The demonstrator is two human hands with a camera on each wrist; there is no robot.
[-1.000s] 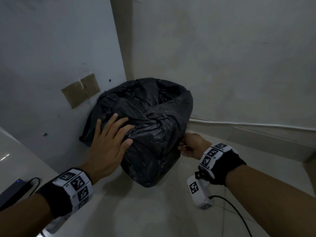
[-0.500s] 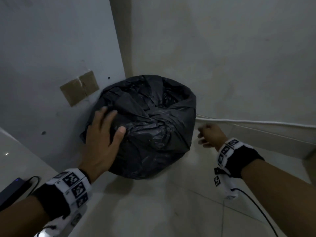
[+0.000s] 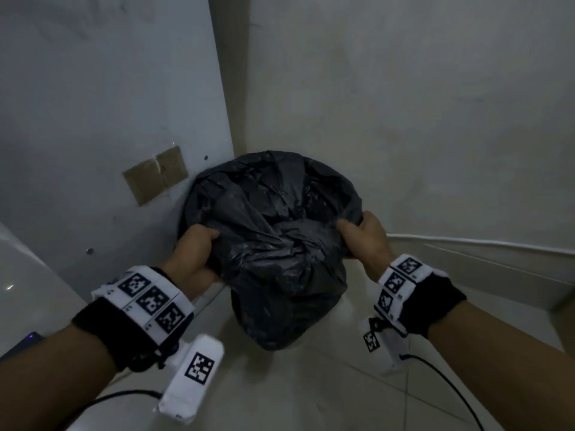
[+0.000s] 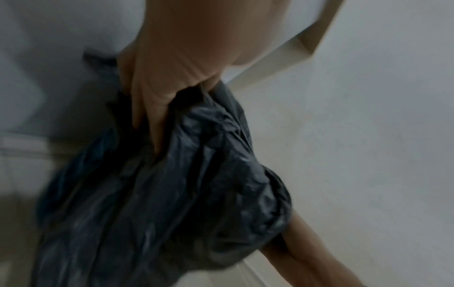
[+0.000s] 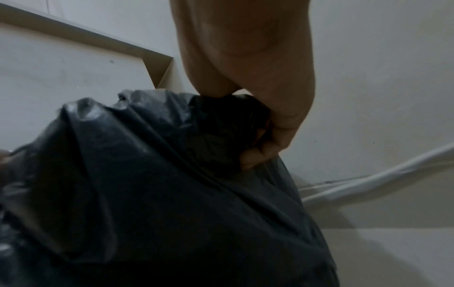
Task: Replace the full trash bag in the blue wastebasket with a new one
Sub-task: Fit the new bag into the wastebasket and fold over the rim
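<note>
A black trash bag (image 3: 273, 244) covers the wastebasket in the room's corner; none of the blue basket shows. Inside the rim lies a bulging, knotted mass of black plastic. My left hand (image 3: 196, 253) grips the bag's rim on the left side, fingers curled into the plastic. My right hand (image 3: 362, 234) grips the rim on the right side. The left wrist view shows the left hand's fingers (image 4: 147, 108) bunching the black bag (image 4: 172, 194). In the right wrist view the right hand's fingers (image 5: 270, 139) curl round a fold of the bag (image 5: 147, 184).
The basket stands in a corner between a grey panel (image 3: 109, 104) on the left and a pale wall (image 3: 404, 104) behind. A brown tape patch (image 3: 155, 174) is on the panel. A white pipe (image 3: 482, 244) runs along the right wall. Tiled floor (image 3: 295, 393) lies in front.
My left hand went from lying flat on the bag to gripping its left rim. My right hand swung in from the right and took hold of the right rim.
</note>
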